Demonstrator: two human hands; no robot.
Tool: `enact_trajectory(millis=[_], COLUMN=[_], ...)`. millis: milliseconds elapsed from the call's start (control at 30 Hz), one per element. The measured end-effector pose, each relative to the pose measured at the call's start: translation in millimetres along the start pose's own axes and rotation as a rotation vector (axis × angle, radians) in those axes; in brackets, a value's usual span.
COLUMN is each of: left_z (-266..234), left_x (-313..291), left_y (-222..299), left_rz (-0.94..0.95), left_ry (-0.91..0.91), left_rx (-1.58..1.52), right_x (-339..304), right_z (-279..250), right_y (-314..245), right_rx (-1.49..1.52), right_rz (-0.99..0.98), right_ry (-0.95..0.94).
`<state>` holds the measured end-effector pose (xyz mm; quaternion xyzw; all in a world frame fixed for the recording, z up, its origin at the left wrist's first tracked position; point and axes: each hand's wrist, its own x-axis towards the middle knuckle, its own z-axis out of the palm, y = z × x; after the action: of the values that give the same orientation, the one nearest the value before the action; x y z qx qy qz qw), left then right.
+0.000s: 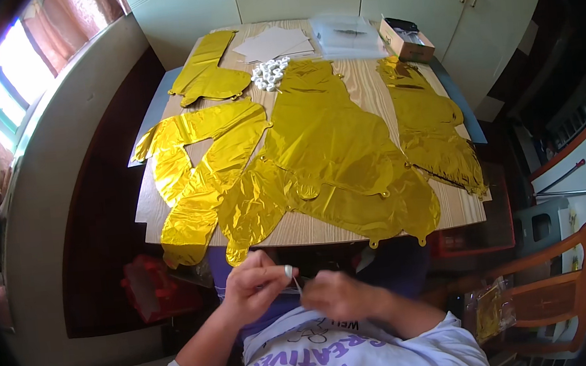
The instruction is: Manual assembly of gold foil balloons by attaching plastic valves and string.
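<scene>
My left hand is closed in front of my lap, just below the table's front edge. Between its thumb and forefinger it pinches a small white ribbon roll. From the roll a thin strand of white ribbon runs down to my right hand. Slightly smeared by motion, that hand is closed with its fingertips on the strand. Closest beyond my hands are flat gold foil balloons, some overlapping and hanging a little over the near edge. More such white rolls are heaped on the table beyond them.
The wooden table also bears white cards, clear plastic bags and an open box at the back. A wooden chair stands at my right, with a bagged gold packet. Red containers sit below the table.
</scene>
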<state>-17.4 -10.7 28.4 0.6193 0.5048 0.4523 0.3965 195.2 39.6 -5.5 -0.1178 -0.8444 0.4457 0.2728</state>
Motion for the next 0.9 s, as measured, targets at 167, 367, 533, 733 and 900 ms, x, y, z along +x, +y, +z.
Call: enact_trajectory(millis=[167, 367, 533, 733, 900], left_z=[14.0, 3.5, 13.5, 8.3, -4.6], left_x=[-11.6, 5.1, -13.0, -4.9, -13.3], left_y=[-12.5, -15.2, -6.0, -15.0, 8.2], left_rz=[0.289, 0.11, 0.198, 0.314, 0.059], left_ry=[-0.418, 0.074, -0.309, -0.194, -0.178], left_rx=[0.073, 0.18, -0.108, 0.221, -0.207], right_x=[11.1, 1.1, 8.0, 3.0, 5.7], right_z=[-28.3, -4.7, -19.9, -16.0, -10.1], right_y=[-7.6, -19.0, 1.6, -24.9, -8.0], right_rx=[0.03, 0.172, -0.028, 0.108, -0.029], right_rz=[0.153, 0.05, 0.042, -0.011, 0.018], right_ry=[0.116, 0.058, 0.158, 0.102, 0.059])
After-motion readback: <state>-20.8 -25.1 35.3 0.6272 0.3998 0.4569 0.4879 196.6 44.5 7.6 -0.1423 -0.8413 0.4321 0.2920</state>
